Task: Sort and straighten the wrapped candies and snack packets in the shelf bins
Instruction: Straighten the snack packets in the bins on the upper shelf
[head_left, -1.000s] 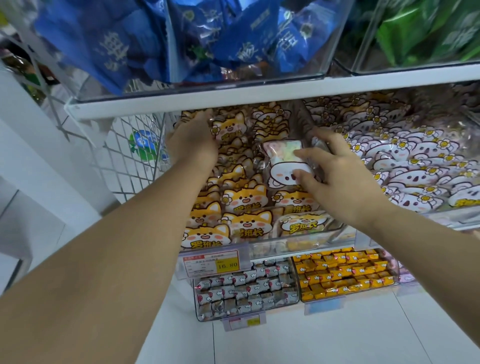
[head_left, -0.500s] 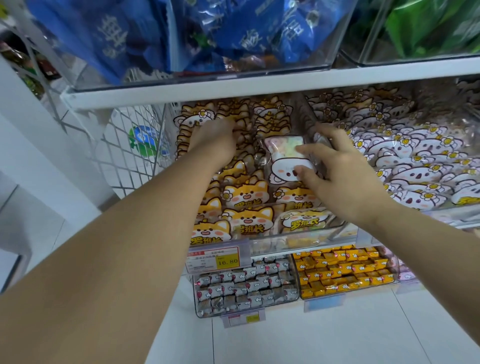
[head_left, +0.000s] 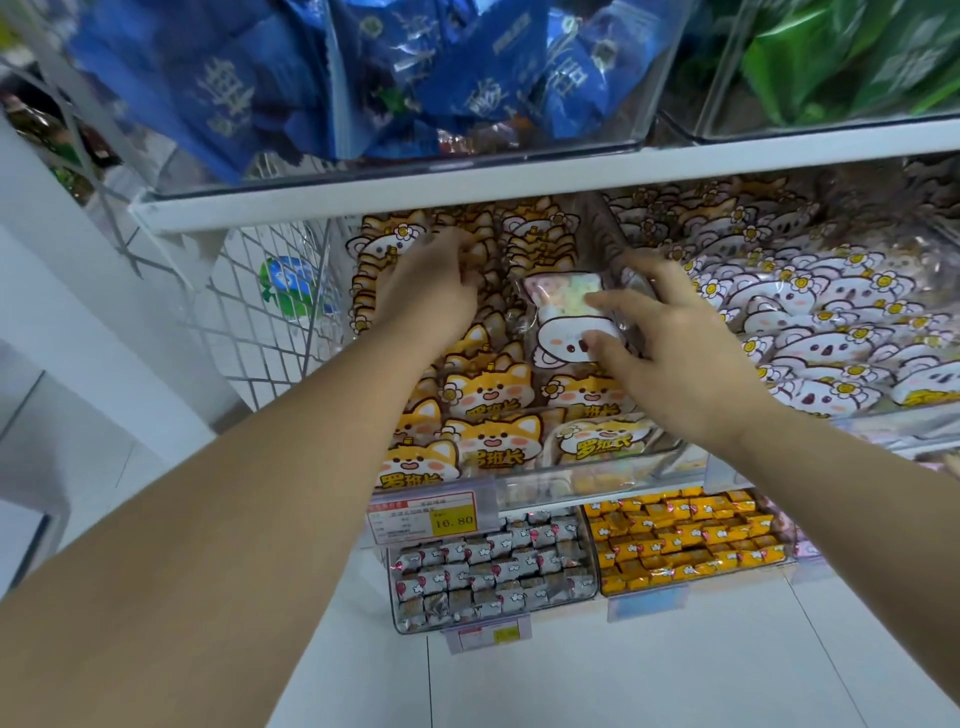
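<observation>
Just below, floor (head_left: 623, 686): white tiles, open room in front of the shelf.
Lower shelf: two clear bins side by side, one of silver wrapped candies (head_left: 493, 577), one of yellow wrapped candies (head_left: 685, 540), both lying in tidy rows.
Price tags: three in view; the one reading 16.80 (head_left: 422, 517) hangs on the front lip of the fox bin.
Fox bin (head_left: 613, 465): orange fox packets (head_left: 488, 395) stand in about three columns, packed edge to edge.
Right hand (head_left: 675, 353): pinches one white koala packet (head_left: 566, 322), thumb on its lower face and forefinger across its top. The packet lies over the right column of the fox bin, hard by the wall to the next bin.
Left hand (head_left: 431, 291): reaches to the back of the middle column, fingertips buried among the packets; whether it grips any, I cannot tell.
Stray koala packet (head_left: 384, 244): a second one, at the fox bin's back left corner.
Koala bin (head_left: 852, 434): koala packets (head_left: 810, 332) in loose overlapping rows, to the right.
Left edge: wire mesh panel (head_left: 249, 322) touching the fox bin.
Top shelf: two bins, blue packets (head_left: 415, 78) and green packets (head_left: 831, 62), overhanging the hands closely.
</observation>
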